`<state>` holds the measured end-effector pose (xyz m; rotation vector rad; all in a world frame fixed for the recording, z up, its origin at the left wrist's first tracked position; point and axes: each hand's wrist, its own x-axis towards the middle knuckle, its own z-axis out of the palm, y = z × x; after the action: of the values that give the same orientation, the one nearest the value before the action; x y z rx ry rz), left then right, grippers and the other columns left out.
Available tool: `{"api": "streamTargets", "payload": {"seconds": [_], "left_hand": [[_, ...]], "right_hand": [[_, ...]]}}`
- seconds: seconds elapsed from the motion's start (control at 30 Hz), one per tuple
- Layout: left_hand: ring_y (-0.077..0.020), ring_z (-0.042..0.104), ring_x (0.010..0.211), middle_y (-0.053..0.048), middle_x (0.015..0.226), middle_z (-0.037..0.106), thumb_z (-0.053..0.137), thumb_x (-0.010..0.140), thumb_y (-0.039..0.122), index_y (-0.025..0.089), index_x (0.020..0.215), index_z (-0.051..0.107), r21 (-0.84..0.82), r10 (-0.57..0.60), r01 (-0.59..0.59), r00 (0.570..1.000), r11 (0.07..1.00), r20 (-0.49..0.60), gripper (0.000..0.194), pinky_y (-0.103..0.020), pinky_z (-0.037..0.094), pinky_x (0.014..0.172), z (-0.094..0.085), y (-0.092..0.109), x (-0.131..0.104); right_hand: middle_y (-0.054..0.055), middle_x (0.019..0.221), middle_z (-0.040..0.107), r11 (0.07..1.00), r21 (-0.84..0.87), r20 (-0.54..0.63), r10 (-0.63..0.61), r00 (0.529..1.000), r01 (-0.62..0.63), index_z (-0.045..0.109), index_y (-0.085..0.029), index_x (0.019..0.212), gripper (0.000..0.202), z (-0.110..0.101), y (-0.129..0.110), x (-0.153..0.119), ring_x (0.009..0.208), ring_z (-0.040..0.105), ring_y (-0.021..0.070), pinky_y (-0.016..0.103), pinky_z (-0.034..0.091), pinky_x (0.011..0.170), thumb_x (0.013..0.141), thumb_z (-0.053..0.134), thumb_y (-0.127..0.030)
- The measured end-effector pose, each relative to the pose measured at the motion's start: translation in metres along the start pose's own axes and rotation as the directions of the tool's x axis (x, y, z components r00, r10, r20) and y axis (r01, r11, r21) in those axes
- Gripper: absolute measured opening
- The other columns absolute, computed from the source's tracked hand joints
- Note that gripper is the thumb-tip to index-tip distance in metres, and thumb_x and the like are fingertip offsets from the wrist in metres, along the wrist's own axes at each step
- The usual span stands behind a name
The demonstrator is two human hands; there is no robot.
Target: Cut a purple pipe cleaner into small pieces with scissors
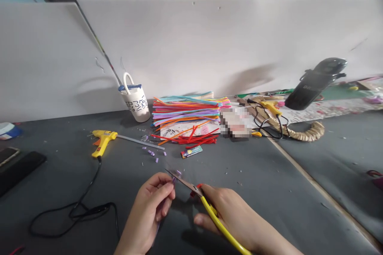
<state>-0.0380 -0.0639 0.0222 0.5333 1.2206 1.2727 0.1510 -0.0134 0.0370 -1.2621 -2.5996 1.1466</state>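
My left hand (155, 203) pinches a thin purple pipe cleaner (157, 233) whose tail hangs down below the fingers. Yellow-handled scissors (209, 209) are in my right hand (230, 215), their blades pointing up and left at the purple tip by my left fingertips. A small purple piece (178, 173) shows at the blades; whether it is cut off I cannot tell. Several short purple bits (151, 153) lie scattered on the dark table beyond my hands. Something red sits by my right fingers, partly hidden.
A yellow glue gun (103, 139) with a trailing black cord lies left. Behind are a white tumbler (136, 103), stacked coloured pipe cleaners (185, 111), red strips (197, 139) and a small printed box (191, 152). Rightward are another glue gun (271, 107) and a dark bottle (314, 83).
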Motion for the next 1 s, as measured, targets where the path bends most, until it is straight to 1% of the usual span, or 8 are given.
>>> {"api": "streamTargets", "payload": {"seconds": [0.1,0.2,0.5,0.63,0.83,1.0], "left_hand": [[-0.0005,0.029,0.038,0.003,0.056,0.055,0.061,0.076,0.027,0.015,0.071,0.059,0.020,0.027,-0.027,0.999,0.999,-0.019,0.013,-0.015,0.015,0.037,0.0010,-0.0012,-0.0002],[-0.0002,0.027,0.039,0.002,0.055,0.056,0.061,0.075,0.025,0.013,0.070,0.060,0.038,0.067,-0.066,0.997,0.997,-0.035,0.013,-0.014,0.018,0.039,0.0020,-0.0022,0.0004],[-0.0017,0.028,0.040,0.002,0.054,0.055,0.060,0.073,0.021,0.013,0.068,0.060,0.070,0.089,-0.085,0.994,0.994,-0.056,0.009,-0.015,0.019,0.041,0.0053,-0.0002,-0.0015],[-0.0017,0.028,0.040,0.002,0.053,0.055,0.060,0.073,0.023,0.014,0.068,0.060,0.083,0.088,-0.083,0.994,0.993,-0.063,0.011,-0.016,0.019,0.041,0.0052,0.0001,-0.0014],[-0.0017,0.027,0.040,0.003,0.052,0.054,0.061,0.073,0.025,0.013,0.069,0.062,0.109,0.094,-0.087,0.994,0.990,-0.063,0.012,-0.016,0.019,0.040,0.0054,0.0009,-0.0014],[-0.0013,0.028,0.038,0.003,0.051,0.054,0.064,0.070,0.026,0.013,0.066,0.060,0.122,0.096,-0.084,0.990,0.989,-0.100,0.014,-0.016,0.018,0.040,0.0084,0.0030,-0.0019]], "right_hand": [[-0.002,0.062,0.053,1.000,0.027,0.030,0.010,0.999,-0.011,0.051,-0.020,0.078,0.039,0.0018,-0.0025,-0.0012,0.049,0.037,0.0099,0.020,0.022,0.048,0.076,0.053,-0.058],[-0.003,0.061,0.051,0.999,0.047,0.054,0.022,0.998,-0.024,0.052,-0.019,0.077,0.039,0.0034,-0.0046,-0.0005,0.049,0.034,0.0090,0.020,0.021,0.047,0.077,0.053,-0.057],[-0.002,0.060,0.051,0.994,0.083,0.078,0.058,0.995,-0.065,0.054,-0.017,0.073,0.037,0.0078,-0.0048,0.0053,0.048,0.034,0.0085,0.020,0.021,0.045,0.079,0.050,-0.053],[-0.002,0.059,0.050,0.993,0.107,0.088,0.043,0.995,-0.053,0.054,-0.017,0.072,0.038,0.0064,-0.0051,0.0039,0.049,0.034,0.0087,0.020,0.022,0.045,0.079,0.049,-0.054],[-0.001,0.061,0.052,0.995,0.098,0.085,0.023,0.996,-0.031,0.052,-0.018,0.072,0.042,0.0069,-0.0046,0.0016,0.050,0.037,0.0094,0.020,0.023,0.046,0.079,0.047,-0.059],[-0.002,0.060,0.051,0.995,0.086,0.075,0.037,0.997,-0.044,0.052,-0.018,0.072,0.040,0.0082,-0.0054,-0.0002,0.049,0.034,0.0090,0.021,0.023,0.045,0.080,0.046,-0.057]]}}
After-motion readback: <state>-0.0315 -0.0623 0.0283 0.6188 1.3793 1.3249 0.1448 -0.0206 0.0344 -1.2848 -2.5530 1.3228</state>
